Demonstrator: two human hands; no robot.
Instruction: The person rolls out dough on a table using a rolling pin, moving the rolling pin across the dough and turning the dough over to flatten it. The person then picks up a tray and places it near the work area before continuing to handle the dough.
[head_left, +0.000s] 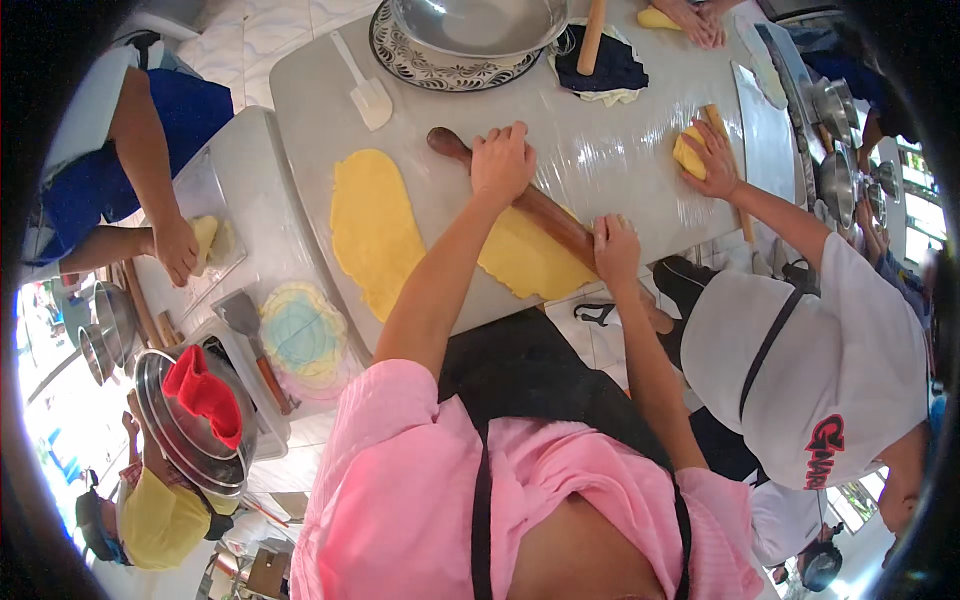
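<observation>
A dark wooden rolling pin (556, 216) slants across a flat sheet of yellow dough (517, 251) on the table. My left hand (501, 166) grips the pin near its upper-left handle. At its lower-right end my right hand (616, 246) is closed around the pin, hiding that handle. Left of my left forearm, a second long sheet of rolled yellow dough (373, 225) lies flat, its lower edge partly behind the arm.
The table (420, 124) is covered in clear plastic. On it are a white spatula (367, 97), a steel bowl (480, 26) on a patterned plate (420, 67), and a lighter rolling pin (592, 37) on a dark cloth (622, 71). Co-workers handle dough at left, right and far side.
</observation>
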